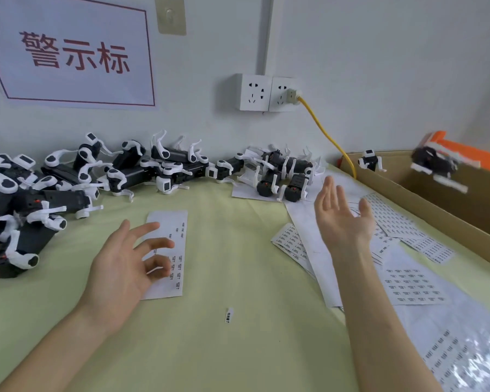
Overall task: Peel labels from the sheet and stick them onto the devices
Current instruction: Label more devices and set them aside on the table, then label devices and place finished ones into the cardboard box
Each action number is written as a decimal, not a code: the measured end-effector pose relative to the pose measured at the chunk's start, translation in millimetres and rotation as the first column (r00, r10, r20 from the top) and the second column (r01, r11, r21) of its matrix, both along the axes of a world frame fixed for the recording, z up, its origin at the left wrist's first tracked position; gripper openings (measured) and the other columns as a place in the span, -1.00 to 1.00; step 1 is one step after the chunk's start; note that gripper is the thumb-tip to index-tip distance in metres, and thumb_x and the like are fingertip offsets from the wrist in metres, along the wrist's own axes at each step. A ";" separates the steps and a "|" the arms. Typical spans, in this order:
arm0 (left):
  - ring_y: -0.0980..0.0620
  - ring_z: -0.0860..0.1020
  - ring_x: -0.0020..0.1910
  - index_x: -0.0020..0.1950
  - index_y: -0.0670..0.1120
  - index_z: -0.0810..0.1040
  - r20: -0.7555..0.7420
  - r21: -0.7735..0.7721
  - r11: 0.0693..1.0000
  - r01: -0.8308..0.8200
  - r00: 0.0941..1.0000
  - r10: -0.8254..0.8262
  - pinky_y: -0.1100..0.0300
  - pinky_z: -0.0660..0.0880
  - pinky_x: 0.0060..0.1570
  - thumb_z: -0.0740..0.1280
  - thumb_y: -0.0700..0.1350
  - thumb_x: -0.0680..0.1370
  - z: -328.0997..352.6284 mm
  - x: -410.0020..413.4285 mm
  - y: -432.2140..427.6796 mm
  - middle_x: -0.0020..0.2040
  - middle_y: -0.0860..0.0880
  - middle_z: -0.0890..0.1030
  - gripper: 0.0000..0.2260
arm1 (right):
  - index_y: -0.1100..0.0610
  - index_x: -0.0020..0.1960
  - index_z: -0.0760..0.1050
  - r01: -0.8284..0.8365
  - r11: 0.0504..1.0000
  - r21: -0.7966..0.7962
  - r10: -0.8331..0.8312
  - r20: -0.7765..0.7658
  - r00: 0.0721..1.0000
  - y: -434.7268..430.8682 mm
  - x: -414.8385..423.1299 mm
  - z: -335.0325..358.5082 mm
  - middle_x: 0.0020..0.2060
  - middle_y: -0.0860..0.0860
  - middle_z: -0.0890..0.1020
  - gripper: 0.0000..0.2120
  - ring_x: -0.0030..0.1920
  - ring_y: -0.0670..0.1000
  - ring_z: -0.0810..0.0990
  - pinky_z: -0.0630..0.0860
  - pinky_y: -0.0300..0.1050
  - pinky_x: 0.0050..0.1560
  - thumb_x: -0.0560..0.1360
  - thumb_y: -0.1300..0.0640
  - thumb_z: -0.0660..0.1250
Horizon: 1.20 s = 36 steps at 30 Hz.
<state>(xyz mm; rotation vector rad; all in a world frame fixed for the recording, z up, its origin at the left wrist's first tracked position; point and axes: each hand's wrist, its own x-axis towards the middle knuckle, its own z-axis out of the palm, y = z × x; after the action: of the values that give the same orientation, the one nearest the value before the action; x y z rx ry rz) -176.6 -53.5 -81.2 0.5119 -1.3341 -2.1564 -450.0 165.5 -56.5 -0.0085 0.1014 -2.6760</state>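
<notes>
Left of the label sheet [177,230], the black-and-white devices [68,176] lie heaped along the wall. Your left hand [122,267] is over that sheet's left edge, fingers loosely curled and spread, gripping nothing; you cannot tell whether they touch the paper. Just below and right of the sheet lies one loose label [229,315]. Further right, your right hand [341,219] is raised, fingers straight and apart, empty. Beyond it, well right of the sheet, more label sheets [410,284] lie beside a cardboard box [425,202], with a blurred device [433,164] above it.
</notes>
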 end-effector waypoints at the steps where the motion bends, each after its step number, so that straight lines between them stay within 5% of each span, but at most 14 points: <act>1: -0.14 0.47 -0.30 0.27 -0.14 0.53 0.010 -0.005 1.000 0.000 1.000 0.000 -0.02 0.42 -0.13 0.18 0.20 0.61 -0.5 -0.6 1.2 -0.05 -0.20 0.60 -0.53 | 0.24 0.42 0.43 0.010 0.994 0.110 -0.015 0.045 0.999 -5.2 1.6 -3.0 0.21 0.23 0.67 -0.55 0.04 0.15 0.73 0.59 -0.05 0.03 0.69 -0.04 0.10; 4: -0.13 0.46 -0.31 0.26 -0.15 0.53 0.030 -0.036 0.999 0.002 1.000 -0.001 -0.01 0.42 -0.15 0.20 0.17 0.59 -1.7 -1.8 3.4 -0.06 -0.19 0.59 -0.55 | 0.21 0.24 0.57 -0.021 0.879 0.477 0.015 0.016 1.000 -24.8 10.9 -3.6 0.09 0.13 0.71 -0.66 -0.22 0.02 0.64 0.49 -0.16 -0.16 0.67 0.05 0.14; 9: -0.08 0.48 -0.33 0.23 -0.14 0.53 0.049 -0.091 0.995 -0.027 0.998 0.032 0.06 0.47 -0.20 0.18 0.11 0.62 -0.8 -1.9 3.7 -0.10 -0.15 0.59 -0.62 | 0.15 0.00 0.62 0.200 0.438 0.876 0.266 -0.339 0.902 -58.1 39.1 -3.9 -0.25 0.04 0.66 -0.84 -0.39 -0.01 0.59 0.44 -0.20 -0.30 0.59 0.18 0.26; 13: -0.07 0.49 -0.31 0.18 -0.17 0.55 0.050 -0.155 0.982 -0.104 0.992 0.113 0.04 0.43 -0.18 0.16 -0.03 0.68 -1.0 -1.7 0.9 -0.13 -0.15 0.57 -0.72 | 0.07 0.00 0.60 0.621 0.096 0.778 0.502 -0.576 0.645 -77.4 58.0 -21.4 -0.17 -0.01 0.66 -0.87 -0.29 -0.01 0.62 0.40 -0.27 -0.38 0.57 0.21 0.29; 16: -0.05 0.52 -0.26 0.04 -0.17 0.61 0.093 -0.267 0.941 -0.207 0.967 0.239 0.07 0.43 -0.17 0.18 -0.16 0.68 -3.8 -1.5 -4.5 -0.16 -0.13 0.61 -0.78 | -0.02 0.08 0.59 0.727 0.034 0.685 0.682 -0.548 0.484 -88.8 68.3 -36.0 -0.07 -0.10 0.61 -0.85 -0.17 -0.09 0.58 0.42 -0.23 -0.24 0.54 0.16 0.34; 19: 0.07 0.60 -0.08 -0.06 0.00 0.69 0.221 -0.602 0.781 -0.169 0.904 0.367 0.24 0.44 -0.06 0.29 -0.20 0.64 -9.4 0.1 -10.6 -0.09 0.09 0.69 -0.79 | -0.03 0.17 0.58 0.801 0.024 0.599 0.755 -0.536 0.378 -97.1 75.0 -46.8 0.02 -0.11 0.53 -0.77 -0.08 -0.10 0.55 0.43 -0.21 -0.06 0.53 0.14 0.36; 22: 0.10 0.53 0.16 0.04 0.10 0.69 0.345 -0.873 0.474 0.111 0.829 0.441 0.22 0.39 0.15 0.38 -0.15 0.59 -16.8 2.1 -11.4 0.11 0.22 0.62 -0.84 | -0.01 0.24 0.54 0.787 0.019 0.616 0.741 -0.537 0.402 -103.6 73.0 -47.3 0.12 -0.06 0.52 -0.70 -0.08 -0.09 0.54 0.44 -0.14 0.01 0.51 0.14 0.39; 25: 0.08 0.42 0.25 0.12 0.20 0.64 0.394 -0.916 0.284 0.283 0.762 0.513 0.08 0.27 0.22 0.38 -0.02 0.59 -21.5 1.8 -7.2 0.19 0.28 0.50 -0.84 | 0.04 0.41 0.39 0.748 -0.059 0.661 0.740 -0.474 0.477 -113.5 55.1 -33.2 0.29 0.04 0.44 -0.51 -0.02 -0.01 0.49 0.40 -0.12 0.02 0.52 0.14 0.42; 29: 0.13 0.38 0.29 0.14 0.24 0.60 0.383 -0.921 0.287 0.265 0.759 0.526 0.16 0.17 0.15 0.36 0.02 0.59 -24.3 0.7 -5.7 0.17 0.36 0.41 -0.84 | 0.17 0.52 0.20 0.752 -0.125 0.648 0.390 -0.664 0.637 -124.2 19.5 -6.2 0.38 0.14 0.34 -0.34 0.12 0.11 0.44 0.37 -0.08 0.08 0.50 0.25 0.39; 31: 0.15 0.36 0.32 0.16 0.25 0.58 0.393 -0.918 0.276 0.285 0.755 0.525 0.19 0.14 0.15 0.35 0.04 0.59 -25.1 0.5 -5.6 0.19 0.37 0.38 -0.83 | 0.22 0.52 0.20 0.608 -0.053 0.792 0.186 -0.591 0.785 -126.3 -6.1 -0.1 0.37 0.19 0.41 -0.35 0.22 0.18 0.50 0.48 0.04 0.19 0.51 0.26 0.38; 33: 0.17 0.34 0.33 0.18 0.26 0.57 0.402 -0.915 0.269 0.302 0.748 0.527 0.20 0.12 0.14 0.33 0.05 0.60 -23.6 0.6 -5.6 0.19 0.38 0.35 -0.82 | 0.23 0.39 0.36 0.451 -0.027 0.892 0.296 -0.424 0.856 -129.6 -25.3 -1.0 0.18 0.19 0.55 -0.54 0.10 0.17 0.59 0.59 0.13 0.15 0.55 0.19 0.40; 36: 0.19 0.34 0.34 0.19 0.25 0.56 0.401 -0.915 0.261 0.307 0.749 0.527 0.20 0.14 0.16 0.33 0.05 0.60 -23.2 0.9 -5.3 0.19 0.39 0.33 -0.82 | 0.20 -0.09 0.42 0.579 -0.206 0.789 0.469 -0.439 0.766 -133.1 -34.8 -8.4 -0.25 0.08 0.48 -0.85 -0.26 0.05 0.43 0.42 -0.07 -0.29 0.60 0.15 0.32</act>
<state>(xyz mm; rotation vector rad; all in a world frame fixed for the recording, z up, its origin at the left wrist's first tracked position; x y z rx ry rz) -175.8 -58.8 -104.4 0.7996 -2.5650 -0.5236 -484.9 32.4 -65.0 -0.4545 2.5731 -1.5096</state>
